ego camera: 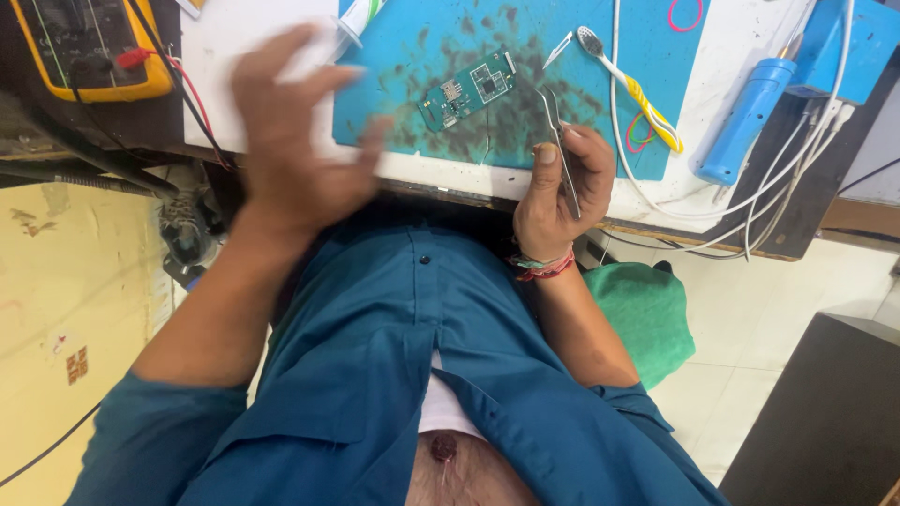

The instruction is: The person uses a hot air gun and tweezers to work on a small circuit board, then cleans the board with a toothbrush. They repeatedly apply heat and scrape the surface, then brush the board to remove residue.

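Head view: teal shirt (394, 375) fills the near frame. Right hand (561, 187) is curled around metal tweezers (561, 141), tips pointing toward the green circuit board (466, 89) lying on the stained blue mat (562, 56). Left hand (295, 141) is motion-blurred, fingers loosely spread over the white bench edge; grip on the syringe-like tube (352, 28) unclear. Beyond: toothbrush (628, 84), blue soldering tool (745, 117), yellow multimeter (84, 47) cut off at the frame's top.

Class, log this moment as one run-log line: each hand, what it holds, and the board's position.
left hand: blurred, over white sheet | right hand: grips tweezers | circuit board: flat on blue mat
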